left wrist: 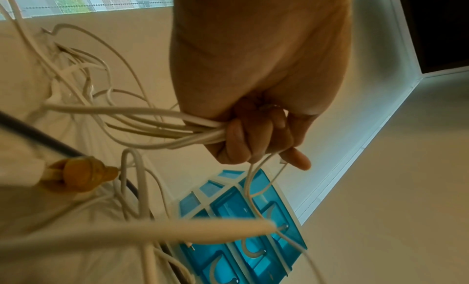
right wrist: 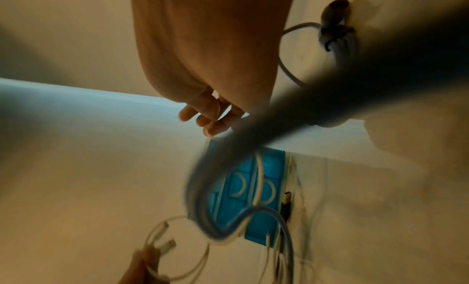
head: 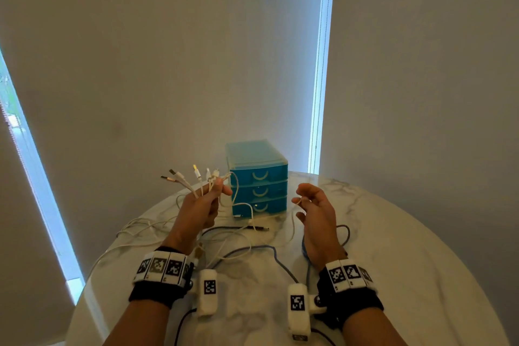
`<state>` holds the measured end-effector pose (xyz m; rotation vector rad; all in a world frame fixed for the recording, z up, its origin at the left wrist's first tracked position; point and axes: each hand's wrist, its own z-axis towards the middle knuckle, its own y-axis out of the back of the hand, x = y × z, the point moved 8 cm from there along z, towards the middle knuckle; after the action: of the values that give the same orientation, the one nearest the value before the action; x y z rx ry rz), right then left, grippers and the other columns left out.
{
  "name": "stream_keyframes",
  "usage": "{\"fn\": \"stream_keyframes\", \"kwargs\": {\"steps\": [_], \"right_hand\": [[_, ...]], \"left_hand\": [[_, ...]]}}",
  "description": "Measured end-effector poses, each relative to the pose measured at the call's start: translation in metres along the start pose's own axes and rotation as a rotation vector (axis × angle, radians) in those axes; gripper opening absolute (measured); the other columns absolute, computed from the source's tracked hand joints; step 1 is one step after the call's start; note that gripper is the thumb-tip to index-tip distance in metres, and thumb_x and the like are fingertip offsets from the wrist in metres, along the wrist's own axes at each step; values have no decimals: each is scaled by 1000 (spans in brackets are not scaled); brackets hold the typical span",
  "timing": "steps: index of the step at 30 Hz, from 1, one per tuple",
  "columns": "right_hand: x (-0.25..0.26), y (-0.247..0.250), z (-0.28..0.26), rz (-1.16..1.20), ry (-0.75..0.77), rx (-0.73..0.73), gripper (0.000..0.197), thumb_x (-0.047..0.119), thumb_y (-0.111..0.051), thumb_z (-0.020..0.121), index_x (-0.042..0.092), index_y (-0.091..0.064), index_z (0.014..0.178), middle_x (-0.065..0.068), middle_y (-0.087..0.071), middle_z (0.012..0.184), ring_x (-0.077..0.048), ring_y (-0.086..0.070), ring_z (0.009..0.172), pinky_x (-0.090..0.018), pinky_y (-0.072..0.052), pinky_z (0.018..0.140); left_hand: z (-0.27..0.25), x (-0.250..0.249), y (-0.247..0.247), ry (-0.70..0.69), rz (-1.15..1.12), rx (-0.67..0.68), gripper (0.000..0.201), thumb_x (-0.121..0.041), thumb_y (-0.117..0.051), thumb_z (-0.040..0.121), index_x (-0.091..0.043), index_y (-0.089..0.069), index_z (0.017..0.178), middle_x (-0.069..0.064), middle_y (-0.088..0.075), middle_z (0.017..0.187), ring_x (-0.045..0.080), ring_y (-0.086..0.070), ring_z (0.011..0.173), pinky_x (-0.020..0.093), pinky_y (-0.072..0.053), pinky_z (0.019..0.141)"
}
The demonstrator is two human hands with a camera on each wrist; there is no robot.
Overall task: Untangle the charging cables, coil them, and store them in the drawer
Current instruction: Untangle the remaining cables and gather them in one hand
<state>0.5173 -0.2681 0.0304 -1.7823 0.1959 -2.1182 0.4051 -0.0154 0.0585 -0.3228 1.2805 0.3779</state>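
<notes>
Clutching white cables (head: pixel 196 180), left grip (head: pixel 203 205).

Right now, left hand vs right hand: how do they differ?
The left hand grips a bundle of white cables in a closed fist, plugs fanned above it; the right hand has loosely spread fingers and pinches one thin white cable. The left hand is raised slightly higher than the right. Both hover above the marble table before the blue drawer unit, all drawers closed.

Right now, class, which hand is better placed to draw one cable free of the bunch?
Right hand: it pinches only one thin white cable, while the left hand grips the bunched cable ends.
</notes>
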Motion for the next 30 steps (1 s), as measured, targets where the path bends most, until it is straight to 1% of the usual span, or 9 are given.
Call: {"fn": "stream_keyframes", "kwargs": {"steps": [5,7,9,11,14,17,22,27,30], "right_hand": [[-9,-56,-25,-69,-89,283,35,6,-53,109,21,-66,138,-10,-63,116,-17,-64,87,-28,-59,72],[-20,-74,-33,-222,-19,391,42,23,-68,105,29,-61,146,-5,-63,127,-16,-68,99,-29,-61,77],[-25,-79,-36,-326,56,424,33,40,-74,101,33,-72,133,-1,-71,123,-15,-70,109,-31,-62,86],[-21,-67,-32,-318,79,333,21,44,-72,101,28,-79,112,3,-76,101,-10,-68,88,-23,-56,71],[-15,-31,-11,-106,21,122,18,34,-69,105,19,-78,110,2,-72,83,-4,-63,65,-19,-50,56],[-13,-15,0,128,-13,85,15,17,-61,109,11,-73,105,-4,-58,68,-5,-51,41,-19,-42,39],[-17,-31,-6,382,-171,394,25,6,-50,107,6,-74,112,-10,-76,93,-15,-68,65,-23,-49,51],[-22,-63,-42,-240,-275,936,48,-13,-40,98,5,-82,110,-9,-79,101,-10,-67,69,-18,-50,58],[-24,-61,-51,-594,-260,936,46,-13,-33,100,1,-73,119,-8,-78,108,-9,-68,82,-21,-46,68]], "left_hand": [[-9,-8,-13,31,60,204,40,-43,-57,108,-10,-74,94,-2,-25,65,12,-18,54,27,-14,47],[-15,-5,-19,73,134,295,40,-47,-61,104,-12,-75,91,-1,-26,65,13,-19,55,33,-11,54],[-16,-1,-19,99,156,322,39,-49,-63,100,-13,-75,91,-2,-26,66,13,-19,55,36,-10,56],[-11,-1,-12,80,103,249,40,-46,-60,104,-11,-77,95,-3,-26,64,12,-19,54,31,-12,50],[0,-3,12,27,-37,-22,38,-39,-54,111,-10,-75,97,-3,-29,62,11,-22,50,23,-18,42],[4,1,30,26,-243,-186,37,-41,-49,113,-14,-68,98,-4,-35,61,7,-26,44,21,-21,39],[6,3,32,46,-427,-164,39,-47,-47,113,-18,-62,91,-6,-35,60,5,-26,42,20,-20,39],[3,-6,26,57,-499,-50,44,-46,-45,112,-22,-54,76,-6,-28,58,6,-22,41,24,-18,44],[-1,-9,23,69,-479,-1,45,-44,-47,111,-23,-49,71,-7,-26,56,8,-18,42,28,-13,48]]}}
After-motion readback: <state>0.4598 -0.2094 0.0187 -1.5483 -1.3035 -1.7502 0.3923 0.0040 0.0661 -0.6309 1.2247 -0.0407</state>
